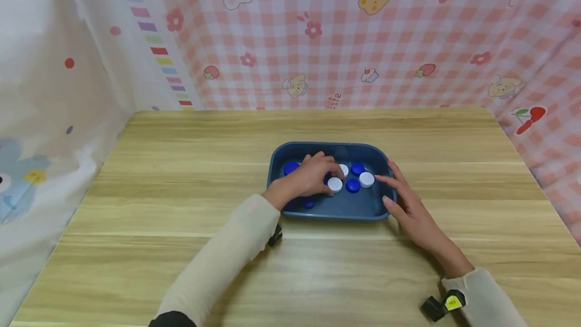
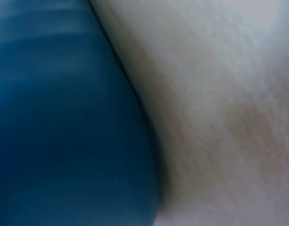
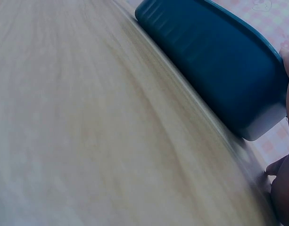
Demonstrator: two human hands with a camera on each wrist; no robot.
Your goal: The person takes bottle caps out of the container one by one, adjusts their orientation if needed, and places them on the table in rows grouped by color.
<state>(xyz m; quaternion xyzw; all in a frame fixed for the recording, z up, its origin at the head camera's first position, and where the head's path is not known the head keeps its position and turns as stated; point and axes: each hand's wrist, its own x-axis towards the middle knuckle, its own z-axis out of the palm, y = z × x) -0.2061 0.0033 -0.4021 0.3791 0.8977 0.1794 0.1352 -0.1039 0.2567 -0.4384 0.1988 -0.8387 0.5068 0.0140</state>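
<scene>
A dark blue plastic tray (image 1: 345, 212) stands on the table with round blue and white caps inside. My left hand (image 1: 313, 173) reaches in over its left half, thumb and index finger bent around a white cap (image 1: 335, 185). Part of a blue cap shows beneath those fingers. My right hand (image 1: 410, 211) lies at the tray's right end with fingers spread, the thumb over the rim and one fingertip close to another white cap (image 1: 366, 179). Blue caps (image 1: 353, 185) lie between the hands. The left wrist view holds only the tray's outer wall (image 2: 64, 117) and blurred table.
The wooden table (image 1: 159, 206) reaches around the tray on every side. Behind it hangs a pink checked cloth (image 1: 272, 29), and a white cloth (image 1: 54, 90) hangs at the left. In the right wrist view the tray's side (image 3: 215, 66) rises from the tabletop.
</scene>
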